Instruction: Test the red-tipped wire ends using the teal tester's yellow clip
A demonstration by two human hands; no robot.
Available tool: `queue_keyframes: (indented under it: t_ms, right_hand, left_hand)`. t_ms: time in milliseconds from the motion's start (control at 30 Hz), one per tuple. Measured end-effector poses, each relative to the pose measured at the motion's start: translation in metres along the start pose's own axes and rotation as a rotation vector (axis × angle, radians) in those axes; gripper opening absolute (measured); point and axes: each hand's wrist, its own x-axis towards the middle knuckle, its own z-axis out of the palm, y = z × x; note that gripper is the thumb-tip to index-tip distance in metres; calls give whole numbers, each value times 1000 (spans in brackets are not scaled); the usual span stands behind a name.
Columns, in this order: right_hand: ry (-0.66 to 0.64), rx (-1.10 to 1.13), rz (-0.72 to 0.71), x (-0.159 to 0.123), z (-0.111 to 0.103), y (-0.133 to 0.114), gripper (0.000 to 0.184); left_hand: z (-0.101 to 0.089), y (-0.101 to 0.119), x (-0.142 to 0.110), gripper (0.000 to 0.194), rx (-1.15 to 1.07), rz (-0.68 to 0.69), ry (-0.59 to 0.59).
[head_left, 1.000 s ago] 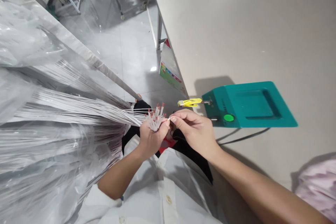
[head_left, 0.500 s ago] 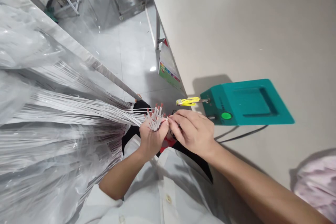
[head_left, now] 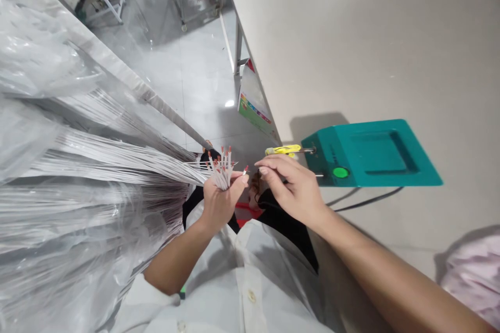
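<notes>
Tabletop [head_left: 371, 52] fills the right; plastic [head_left: 35, 57] at left covers wires [head_left: 117, 153]. Mid-frame, the left hand's fingers [head_left: 237, 187] clamp wires; whether the right hand's fingers [head_left: 273, 181] meet, I cannot tell.

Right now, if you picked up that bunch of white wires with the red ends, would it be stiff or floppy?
Probably a bit of both. The white wires poke up straight above the left hand, so short bits seem springy. The long parts trail off in soft curves, so they'd likely bend. They're thin and fan apart, so some might slip loose.
</notes>
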Motion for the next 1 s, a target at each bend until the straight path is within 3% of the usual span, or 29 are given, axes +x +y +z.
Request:
queue_keyframes:
  t_ms: [200, 367, 533, 633, 800, 900, 1000]
  right_hand:
    - [-75, 544, 349, 0, 2, -14, 37]
    - [-149, 606, 373, 3, 3, -12, 23]
    - [-244, 692, 373, 6, -2, -10, 18]
    - [-152, 606, 325, 2, 1, -13, 16]
    - [32, 89, 36, -7, 6, -13, 18]
    - [13, -108, -74, -6, 3, -10, 21]
    - [-100, -34, -36, -1, 1, -8, 28]
  left_hand:
    - [3, -7, 0, 12, 5, 74, -65]
    - [4, -9, 0, 15, 6, 145, -148]
    - [-6, -14, 5, 26, -25, 67, -309]
    - [-9, -18, 6, 27, -44, 28, -353]
    - [-3, -19, 4, 25, -86, 25, -247]
    - [1, -16, 4, 26, -147, -11, -197]
    - [0, -18, 5, 27, -175, -47, -192]
